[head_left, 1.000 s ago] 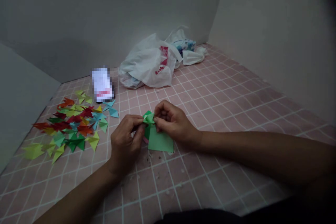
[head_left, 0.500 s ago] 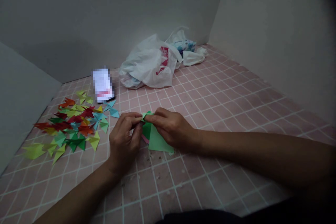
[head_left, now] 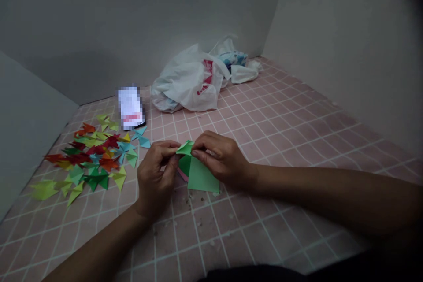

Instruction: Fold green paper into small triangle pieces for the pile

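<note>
Both my hands pinch a small folded green paper piece point(head_left: 185, 148) just above the pink tiled floor. My left hand point(head_left: 157, 175) grips its left end with thumb and fingers closed. My right hand point(head_left: 220, 158) pinches its right end from the other side. Directly beneath them lies a small stack of square paper sheets point(head_left: 201, 177), green on top with a pink edge showing at the left. A spread of several folded paper pieces point(head_left: 94, 156) in red, yellow, green and blue lies on the floor to the left of my left hand.
A white plastic bag point(head_left: 188, 81) with red print sits in the far corner, more crumpled bags behind it. A blurred white object point(head_left: 130, 106) stands near the back wall. Grey walls point(head_left: 346, 31) close the floor at the back, left and right.
My hands stayed in place over the sheet stack, working the green piece; the fingers shifted slightly and the piece now shows a pointed flap between them.
</note>
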`<state>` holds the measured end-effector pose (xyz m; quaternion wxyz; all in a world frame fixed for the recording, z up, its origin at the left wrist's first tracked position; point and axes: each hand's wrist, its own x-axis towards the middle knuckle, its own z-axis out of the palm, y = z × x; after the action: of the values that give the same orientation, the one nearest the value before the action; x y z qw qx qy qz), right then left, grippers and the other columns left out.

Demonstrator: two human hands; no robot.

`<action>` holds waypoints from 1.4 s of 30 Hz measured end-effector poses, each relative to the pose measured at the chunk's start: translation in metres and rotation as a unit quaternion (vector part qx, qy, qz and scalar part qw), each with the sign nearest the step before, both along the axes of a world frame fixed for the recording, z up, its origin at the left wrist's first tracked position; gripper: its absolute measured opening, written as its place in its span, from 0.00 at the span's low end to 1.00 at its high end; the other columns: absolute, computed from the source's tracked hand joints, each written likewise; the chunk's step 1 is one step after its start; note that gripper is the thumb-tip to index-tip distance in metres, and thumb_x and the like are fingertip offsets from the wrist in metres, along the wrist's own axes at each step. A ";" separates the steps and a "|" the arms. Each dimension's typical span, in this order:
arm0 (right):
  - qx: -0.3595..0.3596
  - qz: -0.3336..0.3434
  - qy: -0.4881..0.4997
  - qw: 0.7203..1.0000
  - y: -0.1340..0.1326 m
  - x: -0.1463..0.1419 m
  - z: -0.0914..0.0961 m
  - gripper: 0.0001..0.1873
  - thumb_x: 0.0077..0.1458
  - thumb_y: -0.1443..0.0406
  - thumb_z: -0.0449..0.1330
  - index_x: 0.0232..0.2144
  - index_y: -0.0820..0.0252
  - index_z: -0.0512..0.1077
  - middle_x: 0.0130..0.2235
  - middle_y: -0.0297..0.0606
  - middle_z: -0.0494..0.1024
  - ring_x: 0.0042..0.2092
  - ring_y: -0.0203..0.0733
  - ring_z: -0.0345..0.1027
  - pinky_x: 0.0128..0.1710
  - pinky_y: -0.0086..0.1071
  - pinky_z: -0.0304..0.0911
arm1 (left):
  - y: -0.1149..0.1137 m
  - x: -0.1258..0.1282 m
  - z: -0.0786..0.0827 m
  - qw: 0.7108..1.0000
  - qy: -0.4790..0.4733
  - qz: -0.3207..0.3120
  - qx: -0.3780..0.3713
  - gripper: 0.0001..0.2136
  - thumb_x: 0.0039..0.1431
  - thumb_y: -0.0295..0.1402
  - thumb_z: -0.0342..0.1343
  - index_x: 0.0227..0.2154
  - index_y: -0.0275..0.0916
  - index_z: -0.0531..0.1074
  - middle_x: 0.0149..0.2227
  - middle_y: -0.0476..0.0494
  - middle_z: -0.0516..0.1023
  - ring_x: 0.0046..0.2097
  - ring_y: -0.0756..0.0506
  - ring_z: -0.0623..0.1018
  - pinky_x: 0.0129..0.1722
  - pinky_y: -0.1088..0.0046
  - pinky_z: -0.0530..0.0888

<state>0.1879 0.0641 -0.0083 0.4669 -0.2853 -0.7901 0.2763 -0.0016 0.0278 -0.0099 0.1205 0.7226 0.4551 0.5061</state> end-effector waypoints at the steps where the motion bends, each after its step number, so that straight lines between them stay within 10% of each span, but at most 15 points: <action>1: -0.035 -0.006 0.013 0.999 0.000 -0.001 0.001 0.05 0.61 0.67 0.58 0.31 0.58 0.68 0.32 0.35 0.73 0.35 0.38 0.67 0.37 0.33 0.63 | 0.000 0.000 0.000 1.000 0.002 -0.005 -0.003 0.06 0.62 0.22 0.58 0.36 0.40 0.73 0.41 0.45 0.78 0.43 0.47 0.79 0.39 0.70 0.76; 8: -0.302 0.023 0.098 0.948 0.004 -0.005 0.001 0.04 0.53 0.65 0.60 0.32 0.58 0.67 0.27 0.29 0.67 0.29 0.34 0.61 0.28 0.28 0.57 | 0.002 0.000 0.001 0.999 0.017 -0.042 -0.003 0.08 0.62 0.20 0.57 0.37 0.41 0.74 0.40 0.45 0.78 0.42 0.48 0.78 0.38 0.72 0.77; 21: -0.274 -0.004 0.018 0.962 -0.003 -0.004 0.008 0.16 0.51 0.67 0.57 0.16 0.58 0.57 0.20 0.27 0.57 0.24 0.30 0.50 0.24 0.29 0.46 | -0.001 0.005 -0.003 0.983 -0.137 -0.034 -0.118 0.06 0.62 0.24 0.58 0.38 0.41 0.76 0.41 0.47 0.81 0.37 0.51 0.82 0.37 0.76 0.81; 29: -0.391 0.073 0.106 0.911 0.003 -0.002 0.008 0.14 0.58 0.54 0.58 0.30 0.58 0.64 0.23 0.28 0.67 0.23 0.32 0.60 0.23 0.27 0.56 | 0.005 0.001 -0.004 0.961 -0.205 -0.020 -0.183 0.03 0.60 0.28 0.62 0.36 0.39 0.76 0.36 0.47 0.82 0.37 0.49 0.82 0.38 0.74 0.80; 37: -0.298 0.031 0.004 0.954 -0.004 -0.003 0.010 0.16 0.52 0.67 0.57 0.16 0.60 0.58 0.19 0.27 0.58 0.23 0.29 0.51 0.23 0.27 0.46 | 0.004 0.003 -0.001 0.961 -0.207 -0.002 -0.181 0.02 0.59 0.29 0.62 0.35 0.39 0.76 0.37 0.48 0.82 0.36 0.49 0.82 0.37 0.74 0.81; 42: -0.377 0.061 0.081 0.921 0.000 -0.002 0.009 0.16 0.60 0.60 0.55 0.22 0.59 0.63 0.20 0.28 0.66 0.21 0.30 0.58 0.21 0.25 0.52 | 0.007 0.003 0.000 0.943 -0.256 -0.019 -0.212 0.04 0.56 0.30 0.64 0.33 0.38 0.74 0.34 0.49 0.82 0.31 0.50 0.81 0.35 0.73 0.81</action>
<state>0.1861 0.0639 0.0005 0.3692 -0.3684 -0.6029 0.6038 0.0013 0.0347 -0.0102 0.3929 0.5354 0.4914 0.5634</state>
